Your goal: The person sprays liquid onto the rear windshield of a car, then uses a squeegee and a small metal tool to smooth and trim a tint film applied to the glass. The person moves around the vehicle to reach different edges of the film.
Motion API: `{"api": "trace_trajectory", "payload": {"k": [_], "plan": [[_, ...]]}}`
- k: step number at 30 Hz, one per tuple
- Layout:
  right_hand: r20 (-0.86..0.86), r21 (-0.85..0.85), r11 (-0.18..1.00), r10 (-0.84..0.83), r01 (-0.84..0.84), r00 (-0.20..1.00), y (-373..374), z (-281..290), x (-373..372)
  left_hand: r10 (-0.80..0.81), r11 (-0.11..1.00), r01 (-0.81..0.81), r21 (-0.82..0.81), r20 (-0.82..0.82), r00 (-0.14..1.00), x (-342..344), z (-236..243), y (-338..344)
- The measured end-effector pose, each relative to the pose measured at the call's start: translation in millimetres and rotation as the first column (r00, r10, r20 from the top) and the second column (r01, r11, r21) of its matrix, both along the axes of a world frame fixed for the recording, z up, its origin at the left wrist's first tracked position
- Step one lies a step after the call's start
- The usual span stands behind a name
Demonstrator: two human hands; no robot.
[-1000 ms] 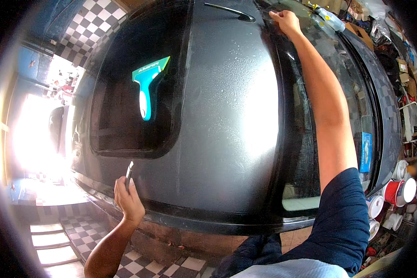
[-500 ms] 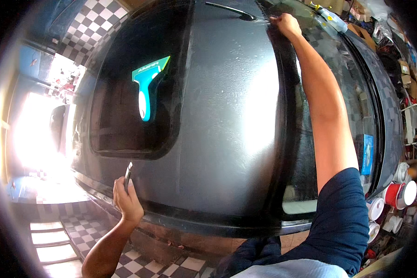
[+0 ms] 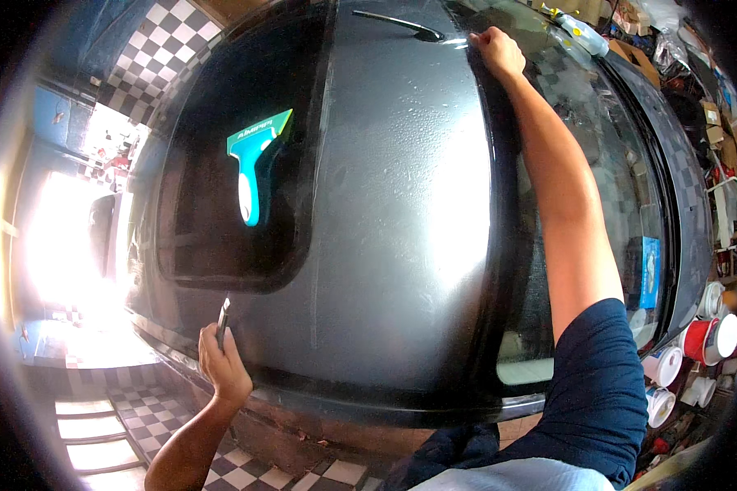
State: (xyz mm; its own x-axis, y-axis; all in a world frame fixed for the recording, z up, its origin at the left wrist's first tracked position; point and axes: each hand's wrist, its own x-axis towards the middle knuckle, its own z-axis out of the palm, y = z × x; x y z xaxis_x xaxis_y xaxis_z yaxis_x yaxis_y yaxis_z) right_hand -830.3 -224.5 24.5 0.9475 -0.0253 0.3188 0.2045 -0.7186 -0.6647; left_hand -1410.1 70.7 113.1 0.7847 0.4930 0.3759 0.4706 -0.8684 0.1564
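My left hand [image 3: 229, 367] is closed around a utility knife [image 3: 223, 321], its blade tip pointing up and away over the near side of the car roof [image 3: 385, 204]. At the far end of the roof's right edge, my right hand [image 3: 499, 54] has its fingers curled together. Whatever it pinches is too small to make out. Close to its left is the base of a black roof antenna [image 3: 393, 23]. A teal squeegee [image 3: 250, 168] with a green blade lies on the dark glass sunroof panel [image 3: 190, 213], out of reach of both hands.
The glass windshield [image 3: 585, 114] slopes away on the right, with a spray bottle [image 3: 585, 34] at its far end and a blue packet [image 3: 649, 272] nearer. White tubs [image 3: 662, 366] and a red-and-white bucket [image 3: 711, 339] stand at the right. Checkered floor [image 3: 151, 421] shows lower left.
The view has shifted slightly. My right hand has moved a little toward the antenna base, its fingers still curled. My left hand keeps hold of the knife, and the squeegee stays on the sunroof.
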Motion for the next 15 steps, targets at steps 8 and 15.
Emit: {"api": "trace_trajectory", "payload": {"k": [8, 15], "plan": [[-0.032, -0.043, 0.999, -0.001, 0.000, 0.999, 2.3, -3.9, 4.8, -0.012, 1.000, 0.012, -0.022, 0.001, 1.000, 0.4, -0.4, 0.6], [-0.031, -0.058, 0.998, -0.025, 0.024, 0.999, 3.5, -3.6, 7.2, -0.007, 0.999, 0.007, -0.043, 0.000, 1.000, 0.4, 1.3, -0.1]]}}
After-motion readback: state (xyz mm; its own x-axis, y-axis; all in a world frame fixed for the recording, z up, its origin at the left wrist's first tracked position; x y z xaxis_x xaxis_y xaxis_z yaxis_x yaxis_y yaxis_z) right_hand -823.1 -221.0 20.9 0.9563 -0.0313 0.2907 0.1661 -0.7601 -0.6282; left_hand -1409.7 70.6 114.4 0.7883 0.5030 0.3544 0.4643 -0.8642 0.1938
